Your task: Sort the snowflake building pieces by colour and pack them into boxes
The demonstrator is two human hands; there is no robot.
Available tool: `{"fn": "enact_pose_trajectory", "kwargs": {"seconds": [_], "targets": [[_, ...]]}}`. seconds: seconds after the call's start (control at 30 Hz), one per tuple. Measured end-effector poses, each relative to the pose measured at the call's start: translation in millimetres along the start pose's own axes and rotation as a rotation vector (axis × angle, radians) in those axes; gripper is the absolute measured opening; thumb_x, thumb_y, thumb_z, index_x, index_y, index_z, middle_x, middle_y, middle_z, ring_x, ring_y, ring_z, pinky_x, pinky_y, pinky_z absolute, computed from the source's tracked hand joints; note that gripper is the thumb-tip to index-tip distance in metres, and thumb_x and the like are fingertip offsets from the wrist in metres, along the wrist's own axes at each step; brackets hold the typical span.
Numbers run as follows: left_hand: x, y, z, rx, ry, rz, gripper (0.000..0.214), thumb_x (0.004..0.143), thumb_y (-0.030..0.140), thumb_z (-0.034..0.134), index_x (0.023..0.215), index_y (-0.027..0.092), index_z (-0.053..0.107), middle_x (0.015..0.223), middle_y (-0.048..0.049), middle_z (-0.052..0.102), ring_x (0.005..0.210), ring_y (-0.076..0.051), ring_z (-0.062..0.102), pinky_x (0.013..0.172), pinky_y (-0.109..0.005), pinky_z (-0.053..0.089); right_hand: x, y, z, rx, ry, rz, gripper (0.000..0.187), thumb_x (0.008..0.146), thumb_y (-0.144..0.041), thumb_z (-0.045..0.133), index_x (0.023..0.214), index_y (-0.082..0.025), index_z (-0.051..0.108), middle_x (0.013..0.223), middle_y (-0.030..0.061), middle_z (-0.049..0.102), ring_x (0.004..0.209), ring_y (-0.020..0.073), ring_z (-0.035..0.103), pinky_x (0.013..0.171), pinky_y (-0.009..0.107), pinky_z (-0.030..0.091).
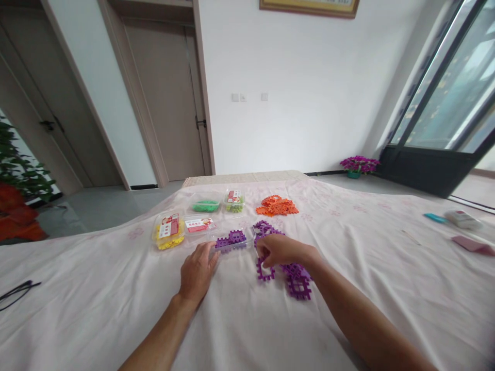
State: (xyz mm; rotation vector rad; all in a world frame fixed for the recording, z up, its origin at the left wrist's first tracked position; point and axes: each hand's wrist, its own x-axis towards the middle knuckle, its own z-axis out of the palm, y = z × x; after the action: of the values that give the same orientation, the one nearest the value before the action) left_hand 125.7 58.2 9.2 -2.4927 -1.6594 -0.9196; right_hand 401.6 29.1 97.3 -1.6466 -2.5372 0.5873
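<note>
My left hand [198,270] grips the near left corner of a clear plastic box [242,246], its thumb along the front wall. Several purple notched square building pieces [236,236] lie inside that box. Just right of it, my right hand [276,249] is closed, pinching a purple square frame piece [266,278] that hangs below its fingers. More purple pieces [299,288] lie in a loose pile on the cloth, beneath and beside my right hand and wrist; the hand and forearm hide part of this pile.
Beyond the hands are an orange pile of pieces [277,205], a box of yellow pieces [169,233], a box of green pieces [205,205], a yellow-green box [234,202] and a labelled lid [199,223]. Black cable [19,292] lies left; a white packet [462,219] lies right.
</note>
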Motion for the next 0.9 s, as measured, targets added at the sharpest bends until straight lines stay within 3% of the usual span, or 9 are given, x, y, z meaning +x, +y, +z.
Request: {"fn": "enact_pose_trajectory", "kwargs": {"seconds": [0.1, 0.2, 0.3, 0.57, 0.9], "targets": [[-1, -1, 0.1, -0.015, 0.001, 0.006, 0.028, 0.096, 0.034, 0.045, 0.121, 0.024, 0.053, 0.123, -0.0058, 0.063, 0.103, -0.018, 0.064, 0.083, -0.030, 0.048, -11, 16, -23, 0.080, 0.022, 0.044, 0.018, 0.065, -0.019, 0.068, 0.083, -0.019, 0.068, 0.072, -0.0032, 0.063, 0.062, 0.0101, 0.051, 0.054, 0.021, 0.029], [0, 1, -1.6, -0.023, -0.005, 0.003, 0.028, 0.096, 0.033, 0.046, 0.121, 0.023, 0.054, 0.123, -0.0061, 0.063, 0.102, -0.019, 0.064, 0.083, -0.031, 0.048, -22, 30, -35, 0.111, -0.077, 0.052, 0.024, 0.063, -0.015, 0.065, 0.086, -0.020, 0.072, 0.075, -0.0026, 0.067, 0.063, 0.0112, 0.054, 0.056, 0.021, 0.033], [1, 3, -3.8, -0.032, -0.008, -0.005, 0.028, 0.095, 0.032, 0.047, 0.120, 0.022, 0.054, 0.123, -0.0064, 0.063, 0.100, -0.019, 0.065, 0.083, -0.031, 0.049, -27, 39, -33, 0.148, -0.166, 0.038, 0.035, 0.061, -0.012, 0.065, 0.093, -0.022, 0.076, 0.079, -0.0023, 0.071, 0.066, 0.0129, 0.058, 0.057, 0.021, 0.036], [1, -1, 0.3, -0.056, 0.001, -0.001, 0.028, 0.095, 0.032, 0.047, 0.120, 0.023, 0.054, 0.122, -0.0060, 0.064, 0.099, -0.018, 0.065, 0.083, -0.030, 0.049, -29, 45, -17, 0.064, -0.221, 0.098, 0.042, 0.055, -0.006, 0.066, 0.092, -0.024, 0.078, 0.077, -0.0016, 0.071, 0.065, 0.0142, 0.059, 0.055, 0.021, 0.036], [1, -1, 0.1, -0.052, -0.001, 0.007, 0.028, 0.096, 0.032, 0.046, 0.121, 0.023, 0.053, 0.124, -0.0059, 0.063, 0.101, -0.018, 0.064, 0.082, -0.030, 0.049, -28, 51, -19, -0.096, 0.023, 0.073, 0.014, 0.069, -0.015, 0.061, 0.081, -0.018, 0.067, 0.082, 0.0030, 0.065, 0.071, 0.0147, 0.054, 0.060, 0.023, 0.032]]}}
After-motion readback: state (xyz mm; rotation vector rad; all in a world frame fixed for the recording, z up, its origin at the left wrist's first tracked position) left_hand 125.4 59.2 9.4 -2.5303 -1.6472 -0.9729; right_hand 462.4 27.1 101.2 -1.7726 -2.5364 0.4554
